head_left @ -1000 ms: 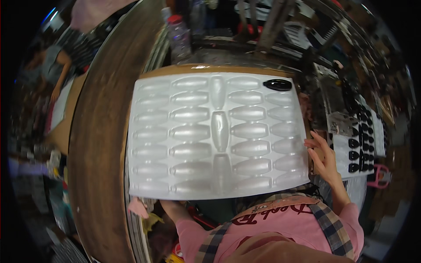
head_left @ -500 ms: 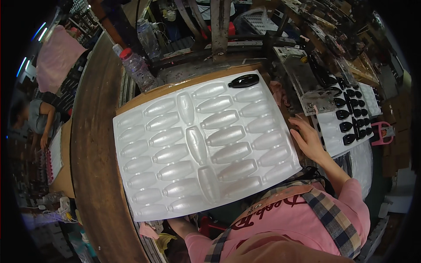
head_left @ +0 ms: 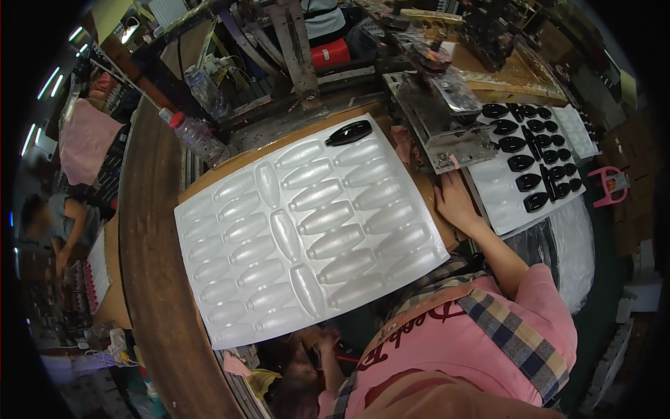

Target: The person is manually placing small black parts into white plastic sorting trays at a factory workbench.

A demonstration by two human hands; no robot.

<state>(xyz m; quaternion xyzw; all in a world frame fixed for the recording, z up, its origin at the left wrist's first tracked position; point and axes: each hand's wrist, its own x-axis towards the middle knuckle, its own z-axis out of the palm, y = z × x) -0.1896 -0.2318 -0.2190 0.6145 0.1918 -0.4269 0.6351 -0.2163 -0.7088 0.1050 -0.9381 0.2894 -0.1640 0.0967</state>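
A white moulded plastic tray (head_left: 293, 241) with rows of bottle-shaped hollows lies tilted on cardboard in front of me. One glossy black bottle-shaped piece (head_left: 349, 133) sits in its far right corner; the other hollows hold nothing. My right hand (head_left: 457, 202) is beside the tray's right edge, fingers stretched forward below a paint-stained metal plate (head_left: 460, 148). It holds nothing that I can see. Below the tray's near edge, by my lap, is my left hand (head_left: 328, 340), dim and partly blurred; its fingers cannot be made out.
At the right, a second white tray (head_left: 499, 209) carries several black pieces (head_left: 520, 163). Beyond stands a stained metal machine frame (head_left: 303, 63). A red-capped plastic jar (head_left: 195, 136) stands at the far left, beside a wooden bench (head_left: 150, 279). A pink stool (head_left: 608, 186) is farther right; another person (head_left: 70, 216) works at left.
My right hand has moved left and forward, toward the metal plate. My left hand has come into sight from beneath the tray's near edge. The view has shifted; the black piece stays in its corner.
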